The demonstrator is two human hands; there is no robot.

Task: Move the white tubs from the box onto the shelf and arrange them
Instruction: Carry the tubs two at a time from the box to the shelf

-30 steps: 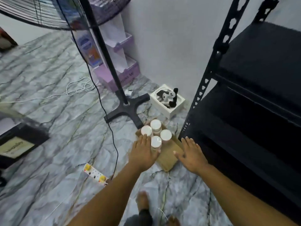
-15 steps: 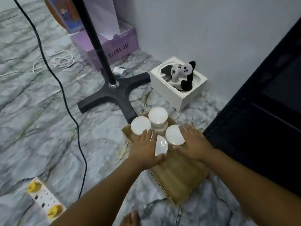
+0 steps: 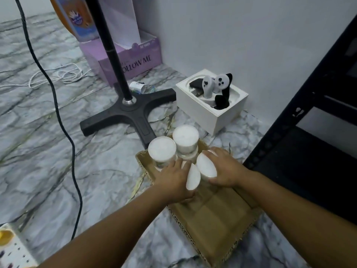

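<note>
On a marble-patterned floor, a black power cable [image 3: 58,105] trails past the cross-shaped base of a standing fan [image 3: 129,113] at far left, with a purple carton [image 3: 133,57] behind it against the wall. In the middle of the scene sits a shallow cardboard box [image 3: 214,215] holding four white tubs. Two of them stand upright at its far end: the far-left tub [image 3: 161,149] and the far tub [image 3: 185,136], touching each other. The person's left hand [image 3: 173,180] curls round the near-left tub [image 3: 193,176], which is tilted so its lid faces right. Just beside it, the right hand [image 3: 226,169] wraps round the near-right tub [image 3: 206,167], also tipped off vertical. Both tubs appear to be in the box or barely clear of it; whether they are lifted cannot be told. A white box with a panda toy [image 3: 222,89] stands beyond. At right rises the black metal shelf [image 3: 301,163], and no tub shows on the part in view. The job looks to be at its very start: two tubs gripped, all four left to be shelved and arranged.
</note>
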